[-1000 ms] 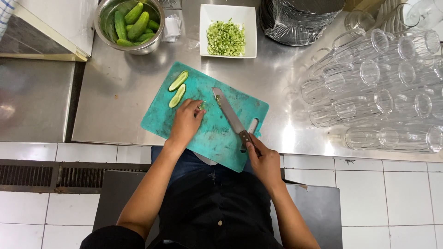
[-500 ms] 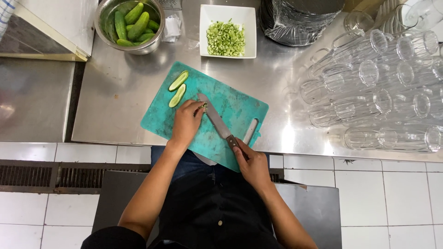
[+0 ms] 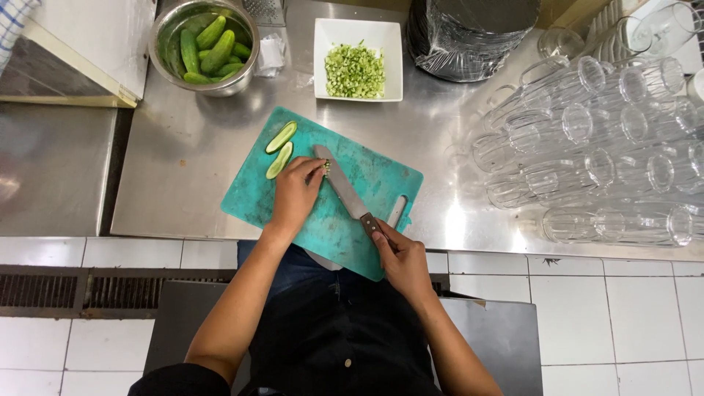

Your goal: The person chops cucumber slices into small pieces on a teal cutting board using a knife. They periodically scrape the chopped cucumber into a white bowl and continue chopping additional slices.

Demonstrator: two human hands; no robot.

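Note:
A teal cutting board (image 3: pixel 381 183) lies on the steel counter. My left hand (image 3: pixel 295 192) presses a small bit of cucumber (image 3: pixel 326 168) down on the board, fingers curled over it. My right hand (image 3: pixel 400 257) grips the wooden handle of a knife (image 3: pixel 343 191) whose blade lies right against that cucumber bit and my left fingertips. Two cucumber halves (image 3: pixel 280 148) lie cut side up at the board's far left corner.
A steel bowl of whole cucumbers (image 3: pixel 207 45) stands at the back left. A white square dish of diced cucumber (image 3: pixel 356 67) is behind the board. Several glasses (image 3: pixel 587 147) lie on their sides to the right. A dark wrapped stack (image 3: pixel 469 37) stands at the back.
The knife has swung from the board's right side to the left, its blade now beside my left fingertips. My right hand followed it. My left hand stayed on the cucumber.

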